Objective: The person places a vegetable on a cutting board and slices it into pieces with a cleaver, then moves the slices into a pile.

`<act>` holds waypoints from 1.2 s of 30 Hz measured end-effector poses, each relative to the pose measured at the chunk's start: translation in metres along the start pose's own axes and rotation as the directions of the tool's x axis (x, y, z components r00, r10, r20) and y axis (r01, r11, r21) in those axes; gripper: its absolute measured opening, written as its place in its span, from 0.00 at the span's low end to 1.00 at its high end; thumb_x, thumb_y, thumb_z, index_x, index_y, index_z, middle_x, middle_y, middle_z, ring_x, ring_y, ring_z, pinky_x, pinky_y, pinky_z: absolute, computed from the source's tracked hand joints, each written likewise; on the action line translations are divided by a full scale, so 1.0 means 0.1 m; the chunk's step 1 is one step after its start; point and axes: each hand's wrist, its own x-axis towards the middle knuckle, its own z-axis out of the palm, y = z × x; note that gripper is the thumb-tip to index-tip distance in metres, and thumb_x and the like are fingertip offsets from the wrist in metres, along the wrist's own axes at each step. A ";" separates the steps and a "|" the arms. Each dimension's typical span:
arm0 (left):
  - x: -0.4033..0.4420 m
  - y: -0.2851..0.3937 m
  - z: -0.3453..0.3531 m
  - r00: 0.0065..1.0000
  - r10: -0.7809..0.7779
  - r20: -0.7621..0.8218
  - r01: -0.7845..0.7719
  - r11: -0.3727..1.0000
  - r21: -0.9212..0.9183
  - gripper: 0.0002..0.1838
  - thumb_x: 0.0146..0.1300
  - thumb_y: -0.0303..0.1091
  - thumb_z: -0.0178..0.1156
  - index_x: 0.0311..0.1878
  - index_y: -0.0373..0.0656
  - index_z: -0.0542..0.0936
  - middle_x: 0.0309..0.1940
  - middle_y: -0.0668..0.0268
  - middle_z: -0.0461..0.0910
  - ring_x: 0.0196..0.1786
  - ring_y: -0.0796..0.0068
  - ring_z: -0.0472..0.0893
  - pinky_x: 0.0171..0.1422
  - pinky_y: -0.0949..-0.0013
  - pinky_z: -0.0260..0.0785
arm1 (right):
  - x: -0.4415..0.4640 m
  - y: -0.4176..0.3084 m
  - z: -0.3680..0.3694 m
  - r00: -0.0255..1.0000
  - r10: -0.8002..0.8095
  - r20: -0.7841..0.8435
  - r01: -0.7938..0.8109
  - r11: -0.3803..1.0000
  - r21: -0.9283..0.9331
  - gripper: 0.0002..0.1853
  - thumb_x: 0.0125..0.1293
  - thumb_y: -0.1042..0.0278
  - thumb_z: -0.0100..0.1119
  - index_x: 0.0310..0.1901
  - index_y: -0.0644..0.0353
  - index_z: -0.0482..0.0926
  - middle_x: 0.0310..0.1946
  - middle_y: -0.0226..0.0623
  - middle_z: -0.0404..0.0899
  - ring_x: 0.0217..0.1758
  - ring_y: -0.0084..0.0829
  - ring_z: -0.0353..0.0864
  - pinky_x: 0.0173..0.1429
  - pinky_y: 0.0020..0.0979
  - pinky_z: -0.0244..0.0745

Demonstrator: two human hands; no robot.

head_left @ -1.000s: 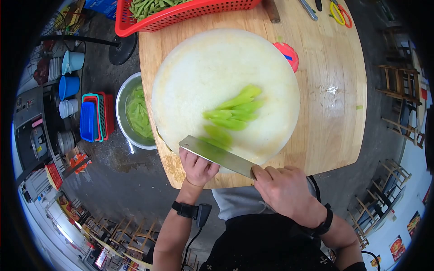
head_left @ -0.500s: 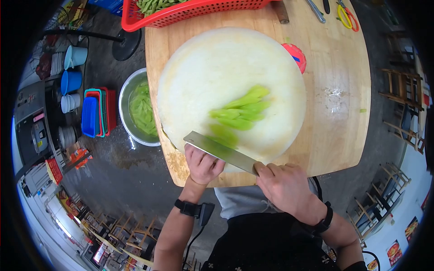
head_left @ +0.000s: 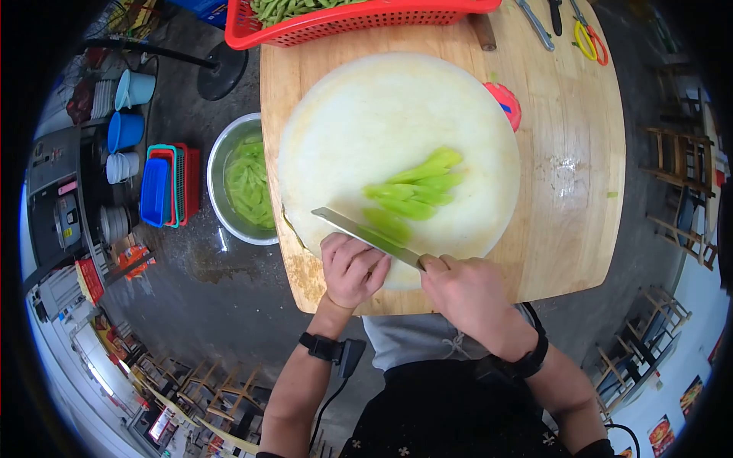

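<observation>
Right hand (head_left: 467, 294) clamped round the handle of the cleaver (head_left: 366, 237), left hand (head_left: 353, 271) with fingers curled together just beside the blade, and there are the green slices (head_left: 416, 191), right of centre on the round white board (head_left: 366, 99), toward its near edge.

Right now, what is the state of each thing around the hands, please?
Knife, gripped in right hand
Left hand, fingers curled by the blade
Green vegetable, sliced
White board, lying flat
Steel basin, holding green slices
Red basket, holding green pods
</observation>
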 end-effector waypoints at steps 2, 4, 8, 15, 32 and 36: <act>0.02 0.02 0.01 1.000 0.002 -0.016 -0.002 1.000 0.007 0.16 0.48 0.26 0.82 0.40 0.49 0.88 0.46 0.68 0.83 0.52 0.58 0.78 0.59 0.54 0.72 | 0.02 0.06 -0.07 0.997 0.078 -0.006 -0.076 0.990 0.120 0.08 0.70 0.66 0.67 0.33 0.56 0.80 0.24 0.40 0.82 0.24 0.45 0.86 0.30 0.43 0.79; 0.03 0.03 0.01 0.999 0.002 -0.034 -0.001 1.000 0.016 0.16 0.49 0.27 0.83 0.41 0.50 0.88 0.45 0.69 0.82 0.50 0.58 0.78 0.58 0.54 0.72 | 0.04 0.14 -0.12 0.988 0.150 0.033 -0.154 0.965 0.213 0.11 0.72 0.64 0.66 0.32 0.57 0.81 0.24 0.43 0.83 0.25 0.47 0.86 0.30 0.44 0.78; 0.07 0.04 0.00 0.999 0.010 -0.043 -0.010 1.000 0.009 0.17 0.49 0.27 0.83 0.42 0.50 0.88 0.44 0.69 0.81 0.48 0.58 0.78 0.56 0.55 0.72 | 0.14 0.21 -0.17 0.970 0.226 0.093 -0.245 0.892 0.381 0.14 0.75 0.60 0.68 0.33 0.61 0.84 0.24 0.50 0.81 0.25 0.52 0.84 0.31 0.46 0.76; 0.02 0.02 0.02 1.000 0.006 -0.015 -0.005 1.000 0.011 0.18 0.52 0.25 0.81 0.46 0.49 0.86 0.46 0.65 0.80 0.53 0.54 0.77 0.60 0.54 0.72 | 0.11 0.68 -0.26 0.870 0.382 0.312 -0.492 0.627 0.604 0.17 0.76 0.59 0.70 0.33 0.63 0.83 0.18 0.35 0.78 0.20 0.26 0.80 0.28 0.33 0.73; 0.00 0.00 0.05 0.999 -0.015 -0.042 0.016 1.000 0.021 0.17 0.53 0.27 0.80 0.45 0.47 0.86 0.47 0.64 0.81 0.54 0.52 0.78 0.62 0.53 0.74 | -0.28 0.32 -0.21 0.937 0.339 -0.088 -0.248 0.819 0.517 0.12 0.78 0.66 0.69 0.39 0.68 0.84 0.24 0.44 0.85 0.19 0.21 0.73 0.25 0.32 0.66; -0.01 0.01 0.03 0.999 -0.021 -0.038 0.022 1.000 0.009 0.16 0.53 0.27 0.80 0.45 0.47 0.86 0.47 0.64 0.81 0.53 0.53 0.78 0.62 0.54 0.74 | -0.26 0.37 -0.27 0.903 0.424 -0.075 -0.345 0.818 0.460 0.12 0.78 0.66 0.70 0.40 0.67 0.85 0.19 0.44 0.76 0.18 0.22 0.70 0.25 0.33 0.65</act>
